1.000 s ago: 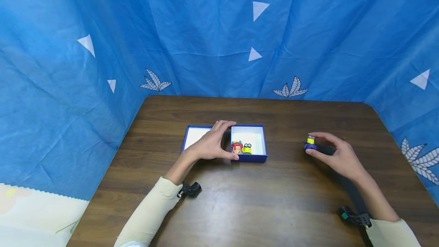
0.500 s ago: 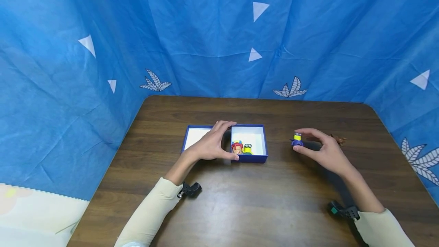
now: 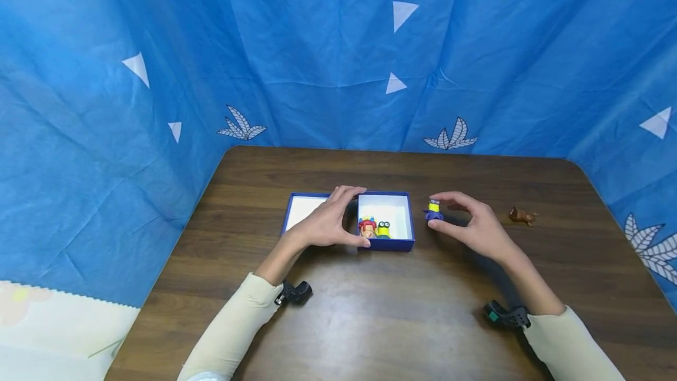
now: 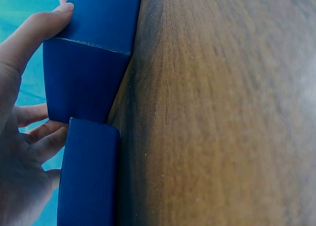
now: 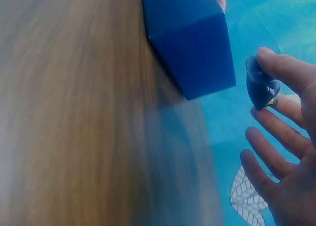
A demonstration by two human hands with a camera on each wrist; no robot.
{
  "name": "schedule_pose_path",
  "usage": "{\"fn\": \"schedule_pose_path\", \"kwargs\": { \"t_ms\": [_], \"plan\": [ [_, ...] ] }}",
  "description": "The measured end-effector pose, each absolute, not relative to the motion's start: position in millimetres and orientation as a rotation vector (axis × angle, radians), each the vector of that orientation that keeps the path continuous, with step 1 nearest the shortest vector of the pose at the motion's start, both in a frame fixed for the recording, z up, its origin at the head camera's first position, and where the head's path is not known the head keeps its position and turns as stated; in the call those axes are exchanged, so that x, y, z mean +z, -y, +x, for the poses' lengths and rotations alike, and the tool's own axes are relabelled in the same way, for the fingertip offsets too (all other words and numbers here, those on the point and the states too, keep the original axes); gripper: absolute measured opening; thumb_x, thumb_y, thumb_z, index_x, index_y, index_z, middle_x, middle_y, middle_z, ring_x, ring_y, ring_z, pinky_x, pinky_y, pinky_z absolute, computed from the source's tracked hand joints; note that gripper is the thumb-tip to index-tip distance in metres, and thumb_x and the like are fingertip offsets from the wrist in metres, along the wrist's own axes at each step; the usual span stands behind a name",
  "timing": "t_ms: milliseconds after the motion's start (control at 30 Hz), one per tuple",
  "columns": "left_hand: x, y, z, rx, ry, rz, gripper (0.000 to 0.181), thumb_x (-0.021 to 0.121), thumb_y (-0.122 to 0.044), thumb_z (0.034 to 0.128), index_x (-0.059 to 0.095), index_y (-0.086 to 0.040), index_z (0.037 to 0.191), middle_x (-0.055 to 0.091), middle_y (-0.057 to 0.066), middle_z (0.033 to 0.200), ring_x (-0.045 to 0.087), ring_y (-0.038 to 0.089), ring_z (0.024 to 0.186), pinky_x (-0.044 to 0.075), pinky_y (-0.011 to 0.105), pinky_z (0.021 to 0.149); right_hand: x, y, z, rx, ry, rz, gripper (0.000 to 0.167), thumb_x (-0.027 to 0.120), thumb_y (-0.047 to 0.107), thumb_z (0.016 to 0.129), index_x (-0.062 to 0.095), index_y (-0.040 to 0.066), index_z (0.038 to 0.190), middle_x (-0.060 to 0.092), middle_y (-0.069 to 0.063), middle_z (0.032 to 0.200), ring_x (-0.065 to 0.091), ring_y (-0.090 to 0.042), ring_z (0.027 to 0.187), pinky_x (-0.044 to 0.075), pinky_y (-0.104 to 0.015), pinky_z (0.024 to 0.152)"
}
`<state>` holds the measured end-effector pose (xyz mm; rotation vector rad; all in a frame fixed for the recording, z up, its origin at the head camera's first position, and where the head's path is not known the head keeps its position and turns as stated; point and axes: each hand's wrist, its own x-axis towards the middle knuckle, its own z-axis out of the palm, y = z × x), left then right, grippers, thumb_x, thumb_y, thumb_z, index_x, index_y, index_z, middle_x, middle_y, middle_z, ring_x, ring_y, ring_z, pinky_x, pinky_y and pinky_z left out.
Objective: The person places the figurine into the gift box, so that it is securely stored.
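the box (image 3: 388, 245) is gripped at its left end by the left hand (image 3: 324, 223), with the thumb pressed to the near wall and the fingers stretched to the far side. in the left wrist view the thumb is seen laid on a blue outer wall, and the other fingers are partly hidden behind the box.

the purple figure (image 3: 433, 214) is pinched by the right hand (image 3: 476, 229) between thumb and forefinger; the other fingers are spread, as is shown in the right wrist view. the figure is held roughly upright, yellow head uppermost, near the box's right wall but apart from it.

inside the white-lined box, the red figure (image 3: 367, 228) and the yellow figure (image 3: 383, 230) are set side by side along the near wall, the red one in the left corner. to the left of the box is placed a shallower blue tray (image 3: 304, 209), white within and partly covered by the left hand; whether the two are touching cannot be told.

beyond the right hand, the brown figure (image 3: 522, 216) is laid on its side on the wooden table (image 3: 338, 322). the table is backed by a blue curtain (image 3: 317, 34), patterned with white triangles and leaves.
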<state>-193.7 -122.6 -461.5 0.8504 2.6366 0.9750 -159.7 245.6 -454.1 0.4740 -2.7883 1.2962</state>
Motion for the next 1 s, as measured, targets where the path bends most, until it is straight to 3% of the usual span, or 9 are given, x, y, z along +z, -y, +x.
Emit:
{"fn": "schedule_pose_path", "kwargs": {
  "t_ms": [233,600,1000],
  "plan": [
    [-462,123,-193,0.984,-2.632,0.856,0.121,0.092,-0.063,0.0749,0.028,-0.022,0.169,0.038,0.004,0.165,0.042,0.029,0.153,0.044,0.061,0.121,-450,-225,-169,1.372,2.754,0.469,0.052,0.086,0.039,0.094,0.067,0.028,0.141,0.068,-0.003,0.145,0.06,-0.034,0.139,0.045,-0.069,0.116],
    [-461,122,-194,0.993,-2.626,0.818,0.12,0.092,-0.063,0.0748,0.028,-0.024,0.169,0.038,0.004,0.166,0.02,0.041,0.167,0.032,0.068,0.128,-448,-202,-180,1.357,2.779,0.573,0.055,0.086,0.041,0.093,0.066,0.027,0.142,0.065,-0.005,0.15,0.052,-0.035,0.147,0.036,-0.074,0.121],
    [-460,122,-193,0.992,-2.619,0.816,0.12,0.091,-0.063,0.0751,0.028,-0.023,0.169,0.037,0.004,0.166,0.032,0.034,0.161,0.039,0.066,0.125,-454,-187,-188,1.328,2.827,0.637,0.054,0.087,0.04,0.091,0.068,0.027,0.14,0.062,-0.007,0.153,0.047,-0.038,0.149,0.038,-0.076,0.117]
  ]
}}
